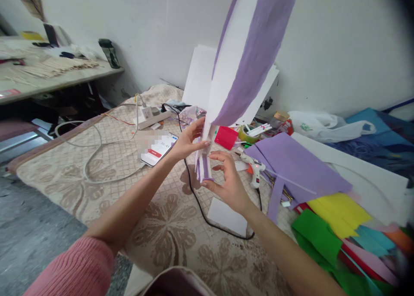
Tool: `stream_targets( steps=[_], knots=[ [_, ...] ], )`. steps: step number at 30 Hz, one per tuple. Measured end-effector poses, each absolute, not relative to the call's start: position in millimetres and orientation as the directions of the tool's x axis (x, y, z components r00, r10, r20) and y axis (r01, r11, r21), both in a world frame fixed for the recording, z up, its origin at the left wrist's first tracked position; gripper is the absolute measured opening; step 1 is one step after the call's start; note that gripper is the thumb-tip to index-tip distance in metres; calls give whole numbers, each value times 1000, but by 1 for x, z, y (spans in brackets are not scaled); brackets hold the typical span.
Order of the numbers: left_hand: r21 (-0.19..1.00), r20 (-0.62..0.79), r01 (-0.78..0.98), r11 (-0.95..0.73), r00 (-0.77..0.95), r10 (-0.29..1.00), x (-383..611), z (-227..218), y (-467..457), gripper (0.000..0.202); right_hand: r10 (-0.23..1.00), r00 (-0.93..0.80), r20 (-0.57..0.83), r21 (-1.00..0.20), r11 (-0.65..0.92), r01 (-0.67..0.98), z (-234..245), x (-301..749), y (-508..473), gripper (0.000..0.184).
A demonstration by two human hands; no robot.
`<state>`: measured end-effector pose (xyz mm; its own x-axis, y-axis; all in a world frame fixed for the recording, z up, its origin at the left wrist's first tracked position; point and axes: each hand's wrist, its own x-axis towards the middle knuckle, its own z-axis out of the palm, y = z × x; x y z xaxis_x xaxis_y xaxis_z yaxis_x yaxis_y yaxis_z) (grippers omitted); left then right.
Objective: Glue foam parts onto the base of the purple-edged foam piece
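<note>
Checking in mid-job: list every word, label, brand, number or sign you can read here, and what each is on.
"30:45" – on the phone screen; soft, and pixelation beside it may hide more.
Too small to read: the marking on the phone's red button.
Too blurred to read: the green print on the white plastic bag.
Nothing else is legible.

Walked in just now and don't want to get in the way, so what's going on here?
A person is holding up a tall purple-and-white piece over a cloth-covered table. The left hand grips its narrow white part, while the right hand is at its lower end, though how firmly it holds is hard to tell. A glue gun and a purple sheet lie to the right, and a phone lies to the left.
</note>
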<state>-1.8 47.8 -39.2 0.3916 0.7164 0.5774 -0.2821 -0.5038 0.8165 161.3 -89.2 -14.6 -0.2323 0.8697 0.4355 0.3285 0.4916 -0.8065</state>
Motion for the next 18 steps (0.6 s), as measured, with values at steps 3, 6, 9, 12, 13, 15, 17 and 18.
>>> stream_targets(
  steps=[3, 6, 9, 12, 13, 15, 17, 18],
  knots=[
    [815, 579, -289, -502, 392, 715, -2, -40, 48, 72, 889, -218, 403, -826, 456, 332, -12, 161, -88, 53],
    [817, 575, -300, -491, 386, 721, -1, -40, 49, 71, 914, -197, 356, -850, 404, 339, -11, 161, -88, 57],
    [817, 575, -309, -486, 384, 722, -1, -39, 48, 71, 940, -179, 289, -887, 333, 319, -12, 161, -87, 59],
    [821, 571, -295, -489, 384, 726, -1, -38, 47, 72, 959, -185, 216, -933, 259, 251, -14, 161, -86, 60],
    [822, 570, -288, -492, 384, 727, -1, -37, 46, 73, 962, -190, 195, -946, 235, 221, -15, 160, -85, 60],
    [822, 569, -277, -497, 390, 724, -1, -36, 45, 74, 968, -199, 151, -970, 184, 157, -16, 159, -84, 59],
    [822, 570, -272, -501, 398, 719, -1, -36, 44, 74, 973, -200, 115, -985, 138, 104, -16, 158, -83, 58],
    [822, 569, -269, -501, 400, 719, -1, -36, 44, 74, 975, -196, 105, -988, 125, 90, -16, 157, -83, 59]
  ],
)
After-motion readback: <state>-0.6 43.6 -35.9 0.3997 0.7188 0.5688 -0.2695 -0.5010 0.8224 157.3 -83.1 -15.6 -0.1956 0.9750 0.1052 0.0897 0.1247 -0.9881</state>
